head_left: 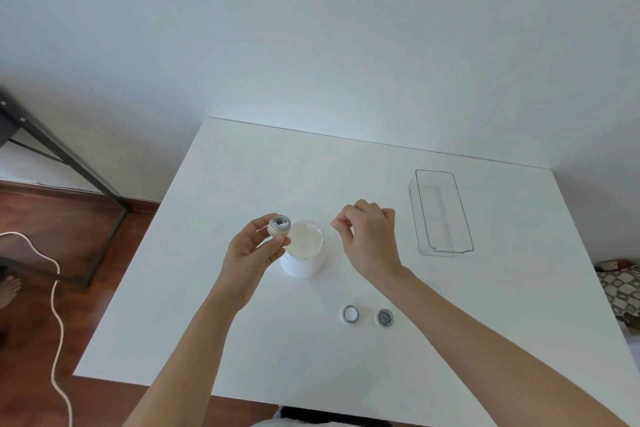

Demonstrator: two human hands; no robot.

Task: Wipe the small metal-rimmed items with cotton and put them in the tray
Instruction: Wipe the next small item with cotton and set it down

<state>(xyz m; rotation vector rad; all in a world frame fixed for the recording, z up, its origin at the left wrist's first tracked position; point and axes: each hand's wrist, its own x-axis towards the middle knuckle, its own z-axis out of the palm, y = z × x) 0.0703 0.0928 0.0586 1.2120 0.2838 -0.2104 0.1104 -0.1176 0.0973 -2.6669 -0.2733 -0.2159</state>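
The white desk [242, 340] carries everything. The clear rectangular tray [465, 218] lies well to the right of the cotton tub [303, 262], its long axis running away from the person, and it looks empty. The cotton tub is a round white open container with pale cotton showing at its mouth.

The left hand [252, 253], just left of the tub, is grasping one small metal-rimmed item [279, 225] between thumb and fingers [281, 242], with the rimmed face tilted up toward the camera; a bit of white shows inside the rim, possibly cotton. The right hand [369, 236], just right of the tub, has its fingertips pinched together; whether they hold a wisp of cotton cannot be told.

Two more rimmed items rest on the desk nearer the person than the tub, flat, faces up: one with a white centre [350, 314], one with a dark centre [384, 317], close together but apart.

These pieces look light, stiff and smooth, likely slippery at the metal; being short round discs, they have no real long axis, and a grip across the side wall would probably keep the face free for wiping
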